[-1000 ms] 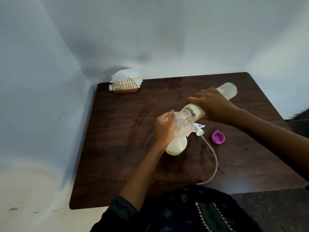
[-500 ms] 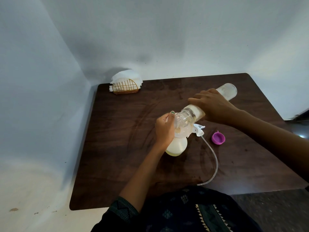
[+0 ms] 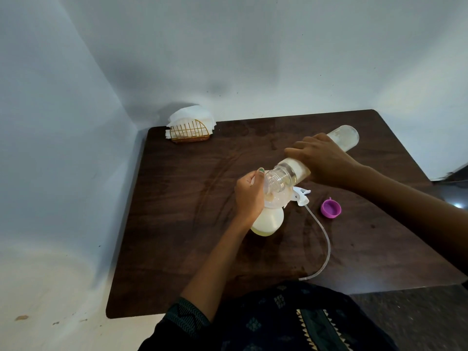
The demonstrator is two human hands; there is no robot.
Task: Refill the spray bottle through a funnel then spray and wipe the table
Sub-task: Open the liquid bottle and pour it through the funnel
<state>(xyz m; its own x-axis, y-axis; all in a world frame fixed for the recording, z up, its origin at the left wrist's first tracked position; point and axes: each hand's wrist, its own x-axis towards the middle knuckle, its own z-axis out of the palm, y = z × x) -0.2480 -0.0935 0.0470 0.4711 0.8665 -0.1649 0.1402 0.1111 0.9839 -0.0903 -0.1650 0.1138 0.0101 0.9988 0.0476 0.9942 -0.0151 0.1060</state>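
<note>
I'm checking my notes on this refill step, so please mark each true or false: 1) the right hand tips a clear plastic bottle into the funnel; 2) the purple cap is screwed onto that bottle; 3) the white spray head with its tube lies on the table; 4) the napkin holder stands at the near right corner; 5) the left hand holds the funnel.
1. True: the right hand tips the clear plastic refill bottle mouth-down into the translucent funnel.
2. False: the small purple cap lies loose on the dark wooden table.
3. True: the white spray head lies there, beside the funnel.
4. False: the gold wire napkin holder stands at the far left corner.
5. True: the left hand grips it atop the round spray bottle.
</note>
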